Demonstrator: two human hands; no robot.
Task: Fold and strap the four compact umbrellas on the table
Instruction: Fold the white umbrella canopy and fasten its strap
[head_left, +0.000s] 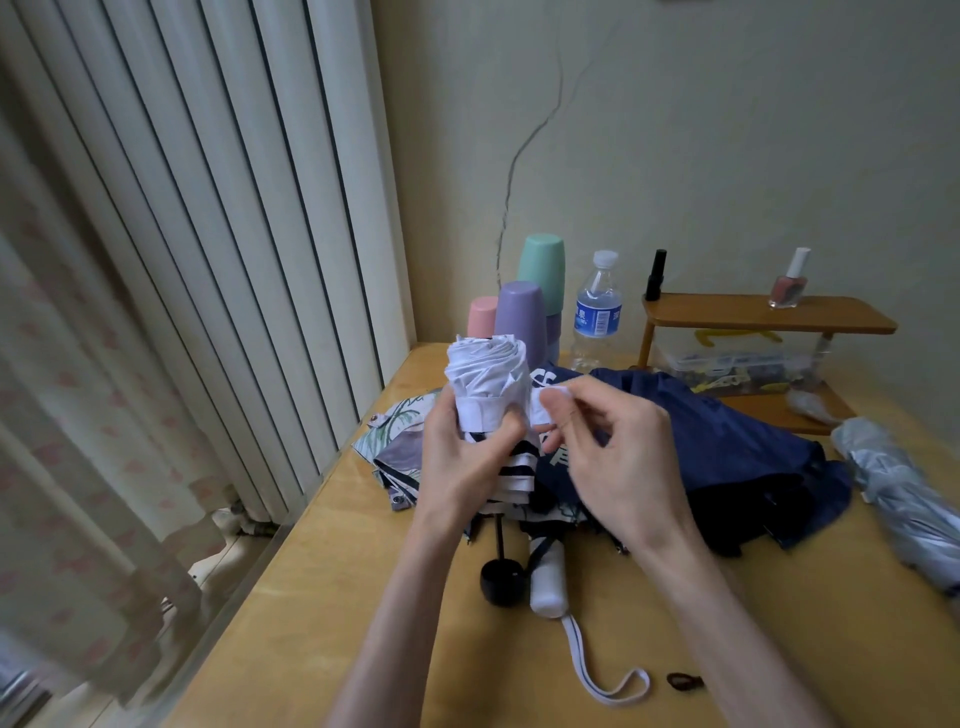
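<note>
fingers of the left hand (460, 467) curl round the rolled white umbrella (485, 371) above the counter (363, 623), right hand (623, 457) pinching its strap (483, 413) just beside them: strapping underway, next probably pull snug and fasten.

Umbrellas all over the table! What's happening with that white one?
A person is strapping it up. The left grip holds the rolled white umbrella, while the right grip pinches the loose end of its strap, not yet fastened. The navy umbrella behind lies unfolded; a floral umbrella and a silver umbrella lie at the sides.
</note>
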